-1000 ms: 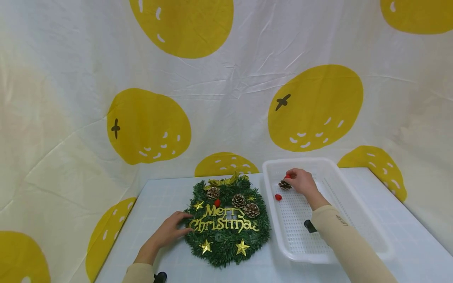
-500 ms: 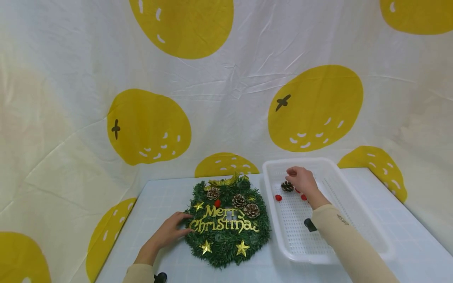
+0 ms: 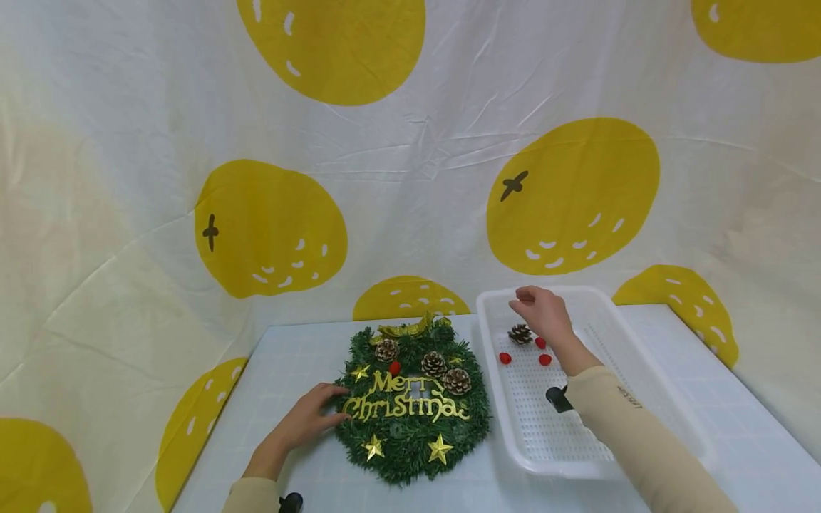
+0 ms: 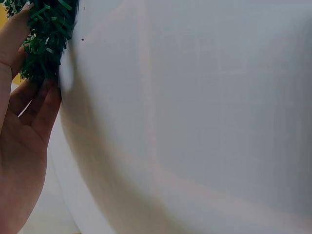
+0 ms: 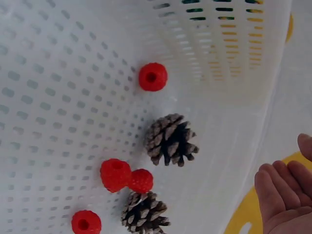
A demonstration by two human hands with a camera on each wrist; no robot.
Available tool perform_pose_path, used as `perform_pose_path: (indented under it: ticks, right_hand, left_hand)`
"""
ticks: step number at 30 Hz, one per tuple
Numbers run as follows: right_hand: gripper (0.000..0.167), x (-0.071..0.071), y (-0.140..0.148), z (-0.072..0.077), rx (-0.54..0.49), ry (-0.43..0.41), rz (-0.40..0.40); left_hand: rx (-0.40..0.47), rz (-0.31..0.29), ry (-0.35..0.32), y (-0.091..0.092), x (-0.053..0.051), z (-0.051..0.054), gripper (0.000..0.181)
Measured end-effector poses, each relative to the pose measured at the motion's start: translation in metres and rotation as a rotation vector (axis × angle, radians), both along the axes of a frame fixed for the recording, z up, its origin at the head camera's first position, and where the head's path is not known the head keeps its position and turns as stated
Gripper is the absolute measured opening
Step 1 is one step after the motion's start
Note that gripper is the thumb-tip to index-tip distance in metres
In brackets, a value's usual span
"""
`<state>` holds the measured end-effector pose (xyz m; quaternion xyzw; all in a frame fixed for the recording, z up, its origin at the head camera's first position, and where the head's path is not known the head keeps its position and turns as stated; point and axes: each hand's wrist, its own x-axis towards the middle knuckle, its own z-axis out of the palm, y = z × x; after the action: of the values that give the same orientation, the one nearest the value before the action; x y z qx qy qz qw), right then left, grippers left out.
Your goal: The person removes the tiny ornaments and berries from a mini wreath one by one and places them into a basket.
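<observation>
A green tinsel Christmas wreath [image 3: 410,449] lies flat on the table, bearing gold "Merry Christmas" lettering [image 3: 400,407], gold stars, pinecones and one red raspberry [image 3: 395,368]. My left hand [image 3: 312,415] grips its left edge; the left wrist view shows thumb and fingers around the green tinsel [image 4: 48,36]. Over the far end of a white plastic basket [image 3: 513,445], my right hand [image 3: 544,311] hovers with loosely bent fingers, holding nothing. Below it in the basket lie a pinecone [image 3: 520,334] and several red raspberries [image 3: 544,360]. A second loose pinecone [image 5: 144,214] shows in the right wrist view.
The slatted basket wall [image 5: 234,48] rises around the loose pieces. The basket stands to the right of the wreath on a pale checked tablecloth [image 3: 291,356]. Behind the table hangs a white curtain [image 3: 410,214] with big yellow fruit prints.
My right hand has let go of a red raspberry among the others in the basket and risen slightly. The pinecone beneath has shifted a little. The left hand has stayed on the wreath.
</observation>
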<state>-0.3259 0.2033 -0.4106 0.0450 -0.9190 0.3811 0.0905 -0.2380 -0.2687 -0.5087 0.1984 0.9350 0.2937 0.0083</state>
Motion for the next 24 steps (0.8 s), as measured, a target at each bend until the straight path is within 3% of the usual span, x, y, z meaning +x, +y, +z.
perform_pose_path:
  ticks: [11, 24]
  right_hand:
    - [0.048, 0.014, -0.035, 0.026, -0.092, 0.006, 0.045]
    - [0.046, 0.035, -0.097, 0.044, -0.174, 0.018, 0.153]
  left_hand:
    - [0.0, -0.001, -0.006, 0.001, 0.001, 0.003, 0.051]
    - [-0.002, 0.0, -0.001, 0.002, 0.001, 0.003, 0.05]
